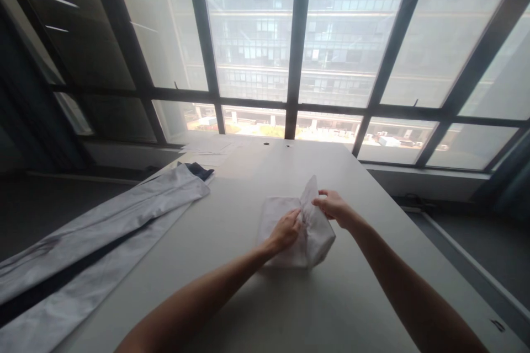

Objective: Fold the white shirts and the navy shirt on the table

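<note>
A small white folded cloth [274, 215] lies in the middle of the pale table [232, 265]. My left hand [285, 230] presses on its middle with fingers curled against the fabric. My right hand [333, 207] pinches the cloth's right part, and one corner stands up above the hands. Both forearms reach in from the bottom of the view.
A long white garment [124, 215] with dark trim lies along the table's left edge and hangs off toward the bottom left. Papers [209, 148] lie at the far end of the table near large windows [290, 49]. The table's right edge runs close to my right arm.
</note>
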A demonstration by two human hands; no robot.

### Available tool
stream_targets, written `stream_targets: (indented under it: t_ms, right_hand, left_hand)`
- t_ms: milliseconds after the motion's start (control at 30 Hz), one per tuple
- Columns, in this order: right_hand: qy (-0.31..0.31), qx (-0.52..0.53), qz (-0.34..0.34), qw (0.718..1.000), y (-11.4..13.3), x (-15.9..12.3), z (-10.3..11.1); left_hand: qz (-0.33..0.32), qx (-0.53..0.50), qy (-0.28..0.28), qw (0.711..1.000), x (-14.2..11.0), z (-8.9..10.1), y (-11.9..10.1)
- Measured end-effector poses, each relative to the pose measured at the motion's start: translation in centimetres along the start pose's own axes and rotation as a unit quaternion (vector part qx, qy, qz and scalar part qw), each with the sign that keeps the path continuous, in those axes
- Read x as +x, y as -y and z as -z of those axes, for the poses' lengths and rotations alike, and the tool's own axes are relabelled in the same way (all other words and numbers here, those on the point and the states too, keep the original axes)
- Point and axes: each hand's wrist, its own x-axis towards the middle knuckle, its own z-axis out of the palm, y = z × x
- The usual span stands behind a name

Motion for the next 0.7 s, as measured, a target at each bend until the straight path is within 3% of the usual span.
stream_targets:
  t_ms: [67, 167, 233, 333, 367, 400, 533, 700]
  right_hand:
    - [0.002, -0.028, 0.023, 0.999, 0.6, 0.2, -1.4]
    - [0.026, -0.066, 0.057, 0.996, 1.6, 0.1, -4.1]
    - [0.081, -0.065, 0.064, 0.992, 2.1, -0.3, -5.8]
    - [0.213, -0.055, 0.066, 0.973, 1.9, -0.2, -7.3]
    - [0.220, -0.063, 0.076, 0.971, 1.4, 0.1, -7.5]
    - [0.196, -0.078, 0.091, 0.973, 0.8, 0.6, -7.5]
    - [-0.006, -0.137, 0.155, 0.978, -2.6, 3.4, -7.0]
    - [-0.049, -0.170, 0.200, 0.964, -6.4, 5.2, -8.6]
  left_hand:
    - [0.032, -0.111, -0.015, 0.993, 0.1, 0.8, 0.6]
    - [0.109, -0.288, -0.029, 0.951, 0.0, 1.7, 2.0]
    - [0.161, -0.387, -0.026, 0.907, 0.1, 2.4, 2.9]
    - [0.214, -0.489, 0.003, 0.846, 0.3, 3.9, 4.1]
    - [0.222, -0.513, 0.016, 0.829, 0.3, 4.4, 4.4]
    - [0.227, -0.528, 0.028, 0.818, 0.4, 4.8, 4.7]
    - [0.262, -0.566, 0.041, 0.780, 0.6, 5.3, 5.6]
    - [0.287, -0.559, 0.043, 0.777, 0.4, 5.2, 5.9]
